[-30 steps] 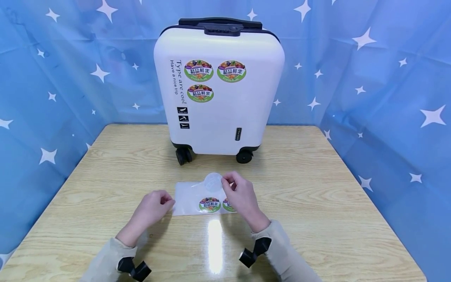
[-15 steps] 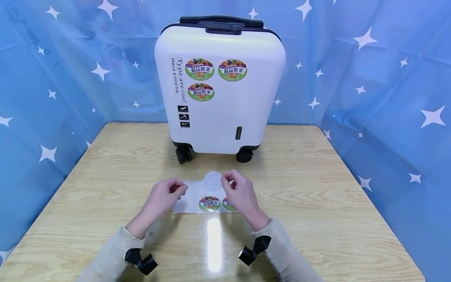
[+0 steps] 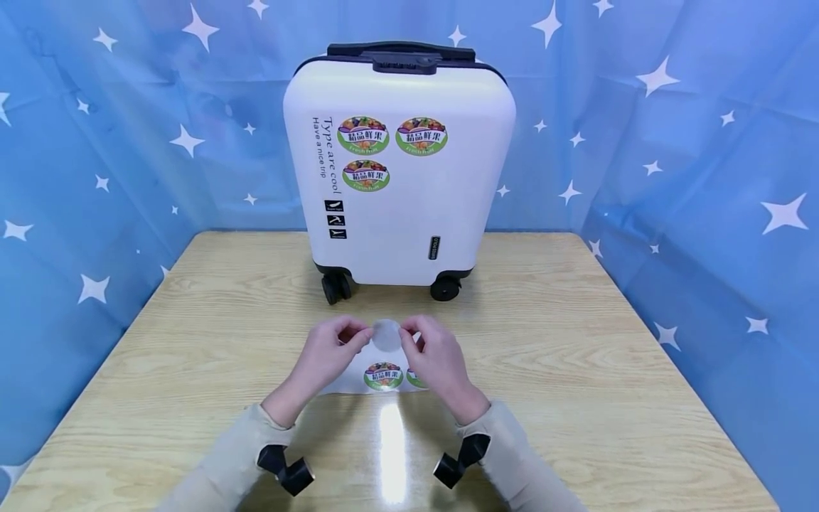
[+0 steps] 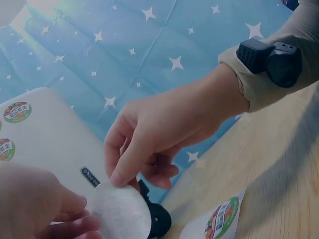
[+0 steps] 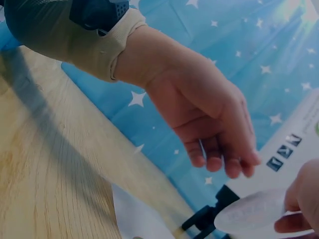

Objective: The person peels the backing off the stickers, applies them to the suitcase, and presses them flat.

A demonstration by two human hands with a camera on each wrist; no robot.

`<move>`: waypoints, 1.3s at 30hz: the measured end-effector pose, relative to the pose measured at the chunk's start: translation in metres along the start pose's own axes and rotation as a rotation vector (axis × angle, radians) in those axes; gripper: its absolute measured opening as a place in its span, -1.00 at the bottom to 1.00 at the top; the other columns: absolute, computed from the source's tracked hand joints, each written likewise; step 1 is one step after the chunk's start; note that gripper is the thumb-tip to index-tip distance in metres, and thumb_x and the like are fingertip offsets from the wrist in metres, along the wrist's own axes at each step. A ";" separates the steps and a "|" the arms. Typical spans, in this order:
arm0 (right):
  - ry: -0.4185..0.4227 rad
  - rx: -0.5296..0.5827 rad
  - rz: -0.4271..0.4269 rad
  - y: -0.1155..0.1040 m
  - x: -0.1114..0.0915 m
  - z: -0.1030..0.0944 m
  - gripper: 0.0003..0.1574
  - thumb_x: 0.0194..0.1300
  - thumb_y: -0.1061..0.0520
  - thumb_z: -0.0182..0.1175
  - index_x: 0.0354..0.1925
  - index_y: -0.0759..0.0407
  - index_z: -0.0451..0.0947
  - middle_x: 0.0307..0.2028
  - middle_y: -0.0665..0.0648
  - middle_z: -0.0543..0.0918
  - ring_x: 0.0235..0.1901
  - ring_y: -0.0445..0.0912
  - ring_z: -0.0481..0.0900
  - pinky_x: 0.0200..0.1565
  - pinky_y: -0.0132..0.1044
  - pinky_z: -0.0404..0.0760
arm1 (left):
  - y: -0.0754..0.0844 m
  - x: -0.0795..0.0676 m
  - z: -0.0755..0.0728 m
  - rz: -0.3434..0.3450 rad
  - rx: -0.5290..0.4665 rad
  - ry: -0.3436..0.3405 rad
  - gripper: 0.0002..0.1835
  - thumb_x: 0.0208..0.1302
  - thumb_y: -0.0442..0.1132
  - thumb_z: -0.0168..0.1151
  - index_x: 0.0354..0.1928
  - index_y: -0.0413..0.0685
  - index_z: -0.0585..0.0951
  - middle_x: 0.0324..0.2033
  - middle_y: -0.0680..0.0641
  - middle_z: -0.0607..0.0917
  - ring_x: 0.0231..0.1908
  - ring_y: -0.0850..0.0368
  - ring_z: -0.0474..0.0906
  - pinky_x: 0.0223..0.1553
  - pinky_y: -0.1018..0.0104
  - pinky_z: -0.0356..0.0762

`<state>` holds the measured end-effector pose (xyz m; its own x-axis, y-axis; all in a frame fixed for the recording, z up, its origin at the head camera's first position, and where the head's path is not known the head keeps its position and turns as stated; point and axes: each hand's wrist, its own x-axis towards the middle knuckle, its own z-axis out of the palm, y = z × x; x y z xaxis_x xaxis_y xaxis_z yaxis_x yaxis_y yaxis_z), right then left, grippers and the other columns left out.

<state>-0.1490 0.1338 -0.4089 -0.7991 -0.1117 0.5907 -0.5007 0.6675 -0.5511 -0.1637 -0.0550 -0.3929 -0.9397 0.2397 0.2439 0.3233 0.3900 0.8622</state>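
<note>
A round sticker (image 3: 387, 336), its pale blank side showing, is pinched at its right edge by the thumb and index finger of my right hand (image 3: 438, 355). My left hand (image 3: 329, 353) hovers at the sticker's left edge, fingers loosely bent. In the right wrist view a small gap separates the left fingertips (image 5: 246, 167) from the sticker (image 5: 251, 211). Below lies a white sticker sheet (image 3: 348, 382) bearing fruit stickers (image 3: 383, 375); my right hand covers part of it. The left wrist view also shows the right thumb on the sticker (image 4: 119, 211).
Behind the hands a white suitcase (image 3: 397, 213) stands upright on black wheels (image 3: 445, 289), with three oval fruit stickers (image 3: 363, 135) on its upper front. The wooden table (image 3: 563, 341) spreads to both sides. A blue star-patterned curtain (image 3: 576, 107) hangs around it.
My left hand has moved right and upward from the sheet's left edge to beside the round sticker. The right hand keeps its hold in nearly the same place.
</note>
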 end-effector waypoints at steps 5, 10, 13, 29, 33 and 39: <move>0.000 -0.029 -0.063 0.000 -0.001 0.001 -0.93 0.15 0.29 0.23 -0.34 0.17 0.57 -0.43 0.01 0.55 -0.62 -0.18 0.42 -0.58 -0.46 0.38 | 0.003 0.002 0.009 0.014 -0.022 0.018 -0.90 0.21 -0.26 0.26 -0.31 -0.16 0.65 -0.50 -0.02 0.64 -0.51 0.20 0.52 -0.48 0.38 0.48; 0.012 -0.061 -0.204 -0.002 -0.002 0.003 -0.92 0.11 0.31 0.26 -0.35 0.20 0.57 -0.43 0.03 0.54 -0.60 -0.15 0.44 -0.56 -0.50 0.39 | 0.004 0.001 0.015 0.011 -0.044 0.038 -0.88 0.22 -0.26 0.25 -0.31 -0.19 0.64 -0.50 0.00 0.64 -0.52 0.19 0.52 -0.48 0.39 0.48; 0.032 -0.099 -0.303 -0.003 -0.003 0.004 -0.90 0.09 0.30 0.28 -0.35 0.20 0.57 -0.43 0.03 0.54 -0.61 -0.20 0.44 -0.56 -0.53 0.39 | 0.004 0.001 0.016 -0.004 -0.070 0.046 -0.85 0.24 -0.24 0.23 -0.29 -0.21 0.64 -0.49 0.00 0.64 -0.52 0.18 0.53 -0.48 0.39 0.49; 0.055 -0.159 -0.401 -0.002 -0.004 0.008 -0.86 0.05 0.24 0.35 -0.36 0.13 0.60 -0.39 0.01 0.56 -0.57 -0.25 0.45 -0.57 -0.52 0.40 | 0.008 -0.001 0.020 -0.047 -0.161 0.100 -0.89 0.15 -0.41 0.26 -0.30 -0.35 0.62 -0.48 -0.13 0.63 -0.49 0.03 0.52 -0.53 0.43 0.49; 0.019 -0.146 -0.347 -0.002 -0.004 0.006 -0.88 0.08 0.23 0.34 -0.36 0.11 0.59 -0.38 -0.01 0.56 -0.57 -0.29 0.43 -0.56 -0.56 0.38 | 0.008 -0.001 0.018 -0.043 -0.159 0.102 -0.91 0.16 -0.41 0.25 -0.31 -0.33 0.62 -0.49 -0.10 0.62 -0.52 0.11 0.50 -0.53 0.43 0.49; 0.033 -0.129 -0.205 0.001 -0.003 -0.002 -0.89 0.10 0.24 0.34 -0.34 0.13 0.61 -0.39 -0.01 0.57 -0.60 -0.30 0.42 -0.59 -0.55 0.36 | 0.004 -0.003 0.014 -0.022 -0.156 0.076 -0.95 0.18 -0.37 0.25 -0.33 -0.21 0.65 -0.51 -0.05 0.62 -0.55 0.13 0.50 -0.54 0.40 0.48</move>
<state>-0.1465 0.1358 -0.4102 -0.6730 -0.2321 0.7022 -0.6031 0.7218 -0.3395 -0.1584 -0.0415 -0.3966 -0.9540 0.1622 0.2522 0.2870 0.2506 0.9246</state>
